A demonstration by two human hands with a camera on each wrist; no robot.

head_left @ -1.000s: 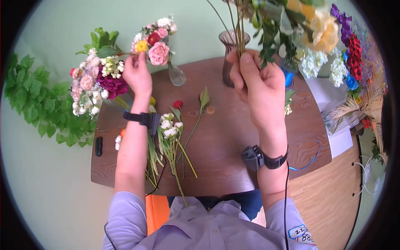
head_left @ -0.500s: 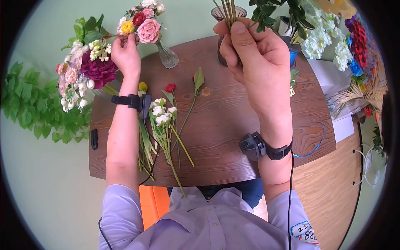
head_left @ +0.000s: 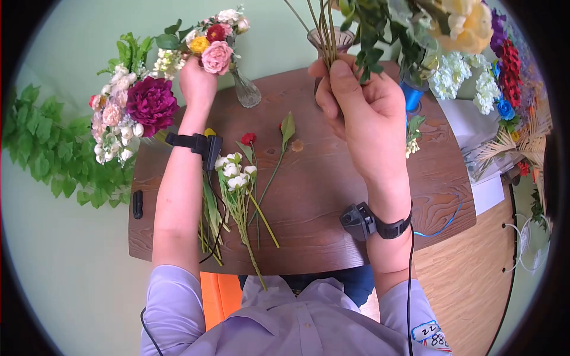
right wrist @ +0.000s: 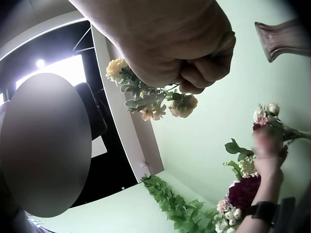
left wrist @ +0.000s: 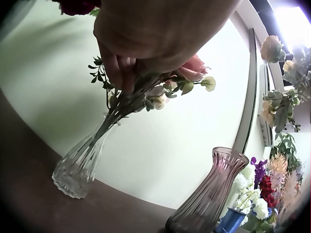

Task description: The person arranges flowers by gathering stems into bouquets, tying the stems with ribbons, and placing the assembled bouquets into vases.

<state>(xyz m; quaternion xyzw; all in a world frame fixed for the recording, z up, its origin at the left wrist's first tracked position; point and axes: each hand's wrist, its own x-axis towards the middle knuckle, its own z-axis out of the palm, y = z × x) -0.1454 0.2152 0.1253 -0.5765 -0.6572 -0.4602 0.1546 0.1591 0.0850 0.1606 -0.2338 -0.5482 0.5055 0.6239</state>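
My left hand (head_left: pixel 198 86) is up at the small bouquet of pink, red and yellow flowers (head_left: pixel 217 57) in the clear glass vase (head_left: pixel 245 89). Its fingers pinch a sprig of whitish buds with green leaves (head_left: pixel 168 61), just left of that bouquet. In the left wrist view the fingertips overlap the bouquet's stems (left wrist: pixel 127 104) above the vase mouth. My right hand (head_left: pixel 374 118) grips a bundle of long thin stems (head_left: pixel 325 38), thumb across them. Cream-yellow flowers with dark leaves (head_left: pixel 466 29) lean out to the right of that hand.
A purplish ribbed vase (left wrist: pixel 214 189) stands behind the right hand. At left is a larger bouquet with a purple bloom (head_left: pixel 151 105). White flowers (head_left: pixel 237 178) and a red flower (head_left: pixel 248 139) lie on the brown table (head_left: pixel 332 207). A blue spool (head_left: pixel 414 95) stands at right.
The left hand has carried the budded sprig up and right, away from the purple bloom and against the vase bouquet. The right hand keeps its stems; the head view has shifted.
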